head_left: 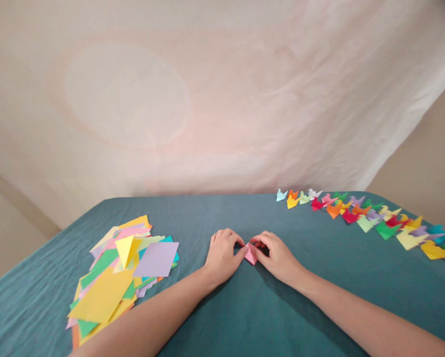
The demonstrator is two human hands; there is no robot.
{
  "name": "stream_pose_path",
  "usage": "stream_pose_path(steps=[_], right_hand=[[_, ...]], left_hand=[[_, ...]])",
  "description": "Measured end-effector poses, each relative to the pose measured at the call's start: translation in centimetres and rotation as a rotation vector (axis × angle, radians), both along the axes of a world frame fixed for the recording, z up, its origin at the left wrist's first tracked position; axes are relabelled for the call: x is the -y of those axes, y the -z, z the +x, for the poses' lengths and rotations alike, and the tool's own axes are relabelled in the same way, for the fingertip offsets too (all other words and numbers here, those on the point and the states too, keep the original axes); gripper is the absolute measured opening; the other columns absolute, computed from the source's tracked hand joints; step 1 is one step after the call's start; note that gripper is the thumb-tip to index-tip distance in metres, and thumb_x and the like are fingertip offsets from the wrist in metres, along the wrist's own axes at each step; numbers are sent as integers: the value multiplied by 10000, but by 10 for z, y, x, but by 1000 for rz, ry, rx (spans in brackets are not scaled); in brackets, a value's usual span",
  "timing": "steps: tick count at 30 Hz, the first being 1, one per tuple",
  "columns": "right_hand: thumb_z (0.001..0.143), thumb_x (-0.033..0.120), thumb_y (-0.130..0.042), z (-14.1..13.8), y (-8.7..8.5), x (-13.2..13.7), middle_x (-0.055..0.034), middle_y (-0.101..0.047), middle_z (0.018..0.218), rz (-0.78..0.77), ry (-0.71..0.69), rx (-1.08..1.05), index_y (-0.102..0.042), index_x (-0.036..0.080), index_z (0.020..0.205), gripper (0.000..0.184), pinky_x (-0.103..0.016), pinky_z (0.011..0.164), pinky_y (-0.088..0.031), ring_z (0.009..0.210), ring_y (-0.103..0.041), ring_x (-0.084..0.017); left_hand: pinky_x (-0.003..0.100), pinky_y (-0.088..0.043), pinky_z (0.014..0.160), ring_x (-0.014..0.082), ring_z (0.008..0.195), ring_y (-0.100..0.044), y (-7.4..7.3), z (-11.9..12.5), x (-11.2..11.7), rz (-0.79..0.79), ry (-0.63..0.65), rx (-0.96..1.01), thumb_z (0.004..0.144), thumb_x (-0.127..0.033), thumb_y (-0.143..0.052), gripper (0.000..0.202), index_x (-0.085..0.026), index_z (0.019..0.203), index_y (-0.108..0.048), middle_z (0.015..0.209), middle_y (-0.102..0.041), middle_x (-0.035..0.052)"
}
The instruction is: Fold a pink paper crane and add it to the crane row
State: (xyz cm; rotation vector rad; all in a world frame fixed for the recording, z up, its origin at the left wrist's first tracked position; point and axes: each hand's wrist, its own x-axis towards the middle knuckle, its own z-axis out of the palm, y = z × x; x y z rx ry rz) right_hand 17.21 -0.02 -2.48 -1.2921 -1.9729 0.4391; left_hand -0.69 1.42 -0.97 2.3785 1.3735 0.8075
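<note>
A small piece of folded pink paper [250, 254] is held between my two hands, low over the middle of the table. My left hand [225, 253] pinches its left side with thumb and forefinger. On the opposite side, the thumb and fingers of my right hand [276, 254] are closed on it too. The fingers cover both edges of the paper, so its exact fold is only partly visible.
A loose heap of coloured paper sheets [103, 297] lies to the left, a lilac square [157, 259] on its near right side. Rows of folded paper birds [388, 229] run along the right. Dark green cloth [192, 213] covers the table; a pale sheet [222, 99] hangs behind.
</note>
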Motion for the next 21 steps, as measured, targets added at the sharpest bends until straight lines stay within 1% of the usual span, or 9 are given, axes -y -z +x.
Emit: stream_pose_path(steps=[3,7,15,21], right_hand=[[851,294,-509,1,0,0,-41,-580,778,5,-5,33,-626,191,874,157,-312,710,-432,743,-535,-175],[842,276,-522,1,0,0,-36,-573,786,-1,-2,37,-609,190,867,125,-311,707,-428,746,-529,-174],[835,213,-524,2,0,1,-24,-563,797,-10,-24,-5,-576,191,836,56,-309,707,-424,764,-524,-168],[852,145,-496,6,-1,1,-38,-564,855,12,-112,36,-641,202,881,159,-319,752,-415,813,-518,-166]], left_hand=[[349,-354,840,211,932,-491,1,-1,0,14,32,-3,817,-299,-556,132,-234,897,-639,900,-557,34],[350,-362,850,214,959,-483,1,-3,-2,18,92,-37,835,-285,-541,193,-283,992,-652,951,-545,42],[386,-349,918,230,1055,-438,-8,-11,-5,50,223,-139,894,-299,-454,270,-333,1100,-625,1082,-525,60],[403,-327,965,234,1115,-407,-7,-15,-8,64,277,-152,904,-304,-440,279,-331,1125,-608,1167,-506,59]])
